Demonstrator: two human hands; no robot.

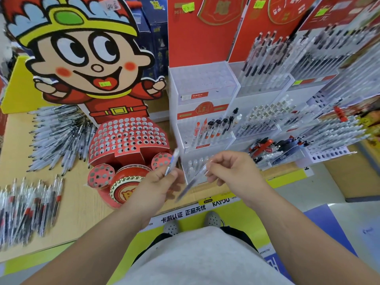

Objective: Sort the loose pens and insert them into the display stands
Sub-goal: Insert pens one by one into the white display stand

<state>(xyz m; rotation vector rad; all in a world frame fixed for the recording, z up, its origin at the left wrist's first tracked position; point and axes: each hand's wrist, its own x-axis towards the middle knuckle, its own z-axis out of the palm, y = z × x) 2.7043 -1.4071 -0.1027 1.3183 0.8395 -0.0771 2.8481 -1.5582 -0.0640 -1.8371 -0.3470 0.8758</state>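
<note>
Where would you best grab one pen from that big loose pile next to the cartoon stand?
Probably by the middle of its barrel, coming straight down from above. The pens in the loose pile lie flat on the wooden tabletop, fanned side by side with their dark tips pointing outward to the left. One at the pile's near edge looks easiest, since its neighbours crowd it least; the tips are thin and slippery-looking.

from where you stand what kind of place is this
Most likely a stationery shop's pen section. Tiered clear acrylic pen stands hold upright pens under red backing cards with green price stickers, a cartoon cardboard pen display stands beside them, and loose pens lie heaped on the counter.
</note>
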